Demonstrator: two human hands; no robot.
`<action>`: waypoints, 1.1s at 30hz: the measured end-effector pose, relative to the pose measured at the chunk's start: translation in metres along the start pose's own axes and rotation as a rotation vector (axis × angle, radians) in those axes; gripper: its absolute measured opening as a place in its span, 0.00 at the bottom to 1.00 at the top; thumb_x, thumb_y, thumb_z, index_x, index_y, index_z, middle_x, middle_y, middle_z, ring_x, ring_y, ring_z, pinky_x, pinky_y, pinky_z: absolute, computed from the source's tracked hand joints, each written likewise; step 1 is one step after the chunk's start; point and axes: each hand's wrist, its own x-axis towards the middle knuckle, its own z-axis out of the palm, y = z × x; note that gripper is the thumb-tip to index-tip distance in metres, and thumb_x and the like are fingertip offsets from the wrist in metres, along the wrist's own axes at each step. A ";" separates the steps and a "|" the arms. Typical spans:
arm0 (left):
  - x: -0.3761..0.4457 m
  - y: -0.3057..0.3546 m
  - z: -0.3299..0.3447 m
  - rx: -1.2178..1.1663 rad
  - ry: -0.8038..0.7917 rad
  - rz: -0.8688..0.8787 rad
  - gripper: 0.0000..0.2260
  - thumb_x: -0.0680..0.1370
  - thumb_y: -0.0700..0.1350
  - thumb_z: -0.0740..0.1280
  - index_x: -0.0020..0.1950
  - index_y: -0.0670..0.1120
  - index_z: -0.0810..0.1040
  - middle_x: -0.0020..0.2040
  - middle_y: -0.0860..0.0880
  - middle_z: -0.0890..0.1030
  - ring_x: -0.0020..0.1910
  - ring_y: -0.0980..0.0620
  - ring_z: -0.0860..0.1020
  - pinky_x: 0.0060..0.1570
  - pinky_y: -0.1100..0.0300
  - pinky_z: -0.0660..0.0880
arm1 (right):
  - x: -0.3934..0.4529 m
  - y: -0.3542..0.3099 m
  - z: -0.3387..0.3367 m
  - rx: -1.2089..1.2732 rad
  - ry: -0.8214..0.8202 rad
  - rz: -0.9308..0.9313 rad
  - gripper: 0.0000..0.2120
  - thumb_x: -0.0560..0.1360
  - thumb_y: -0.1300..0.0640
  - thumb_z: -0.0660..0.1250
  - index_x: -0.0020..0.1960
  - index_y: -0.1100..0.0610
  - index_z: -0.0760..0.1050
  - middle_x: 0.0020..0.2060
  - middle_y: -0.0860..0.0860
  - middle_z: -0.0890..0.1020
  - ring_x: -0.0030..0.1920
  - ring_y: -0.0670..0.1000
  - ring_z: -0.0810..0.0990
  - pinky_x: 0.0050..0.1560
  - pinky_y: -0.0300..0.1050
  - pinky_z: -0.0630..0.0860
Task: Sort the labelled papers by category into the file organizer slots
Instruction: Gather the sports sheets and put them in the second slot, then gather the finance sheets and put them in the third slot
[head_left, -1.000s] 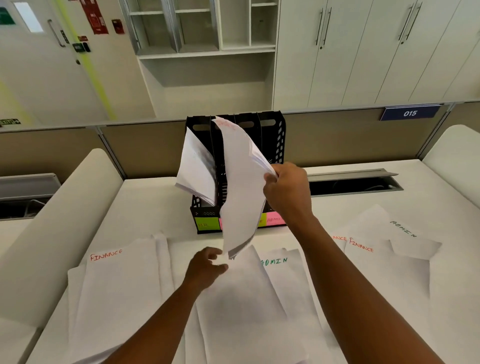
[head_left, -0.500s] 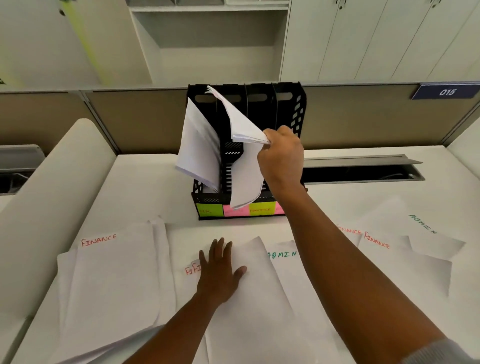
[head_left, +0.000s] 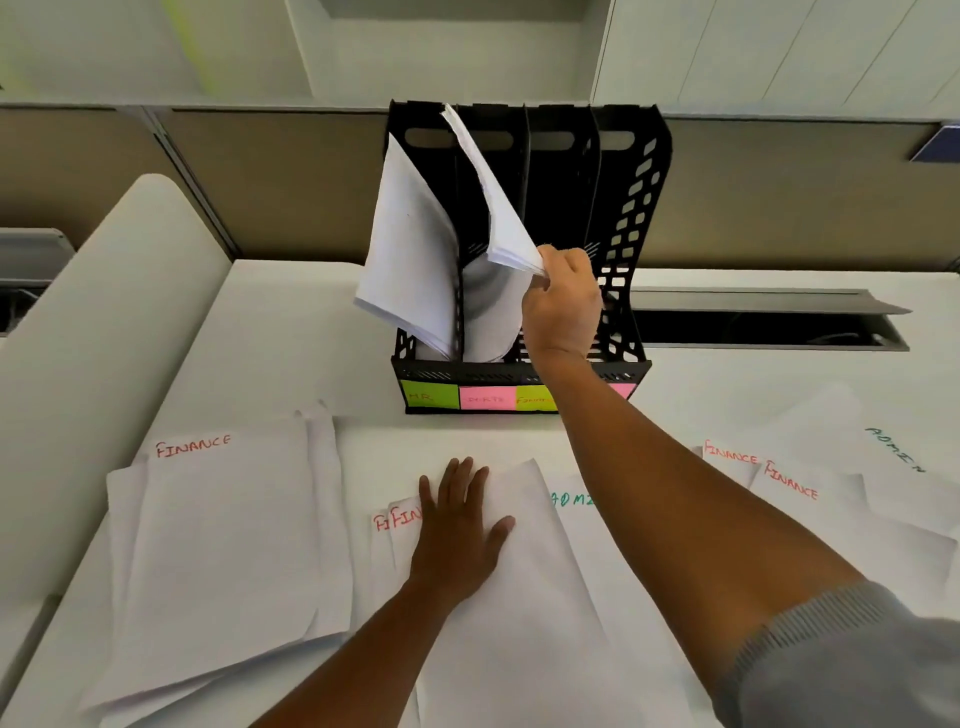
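A black file organizer (head_left: 631, 218) with several slots stands at the back of the desk, coloured labels (head_left: 428, 396) along its base. My right hand (head_left: 563, 306) pinches a bent stack of white papers (head_left: 496, 208) whose lower end sits down in the second slot from the left. Another bundle of papers (head_left: 408, 249) leans out of the leftmost slot. My left hand (head_left: 457, 530) lies flat, fingers spread, on a pile of papers (head_left: 519, 597) in the desk's middle, beside red "FIN" lettering.
A pile headed FINANCE (head_left: 218, 545) lies at front left. More sheets marked FINANCE (head_left: 795, 493) and ADMIN (head_left: 893, 452) lie to the right. A cable tray opening (head_left: 769, 325) sits behind them. A white curved divider (head_left: 93, 364) borders the desk's left side.
My right hand has lowered the paper stack from above the organizer into the second slot. My left hand let go of the stack's bottom edge and settled flat on the middle pile.
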 end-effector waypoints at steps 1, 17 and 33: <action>0.000 0.000 0.000 -0.007 0.006 0.003 0.32 0.78 0.66 0.47 0.78 0.51 0.52 0.80 0.50 0.49 0.78 0.50 0.45 0.75 0.43 0.39 | -0.003 0.006 0.005 0.010 -0.015 0.023 0.10 0.74 0.68 0.60 0.49 0.65 0.79 0.44 0.60 0.78 0.38 0.56 0.73 0.34 0.46 0.69; 0.000 -0.003 -0.001 -0.009 -0.006 0.002 0.33 0.77 0.67 0.45 0.78 0.52 0.51 0.80 0.51 0.48 0.78 0.50 0.45 0.76 0.44 0.39 | -0.032 0.038 0.028 0.015 -0.322 0.165 0.07 0.76 0.57 0.67 0.41 0.59 0.76 0.40 0.51 0.78 0.39 0.48 0.74 0.38 0.38 0.67; -0.034 -0.013 -0.020 -0.151 0.123 -0.177 0.33 0.77 0.65 0.54 0.78 0.51 0.52 0.79 0.49 0.51 0.78 0.48 0.48 0.75 0.49 0.39 | -0.111 0.048 -0.050 0.009 -0.200 -0.014 0.06 0.76 0.59 0.67 0.43 0.60 0.79 0.38 0.53 0.80 0.37 0.51 0.76 0.37 0.37 0.68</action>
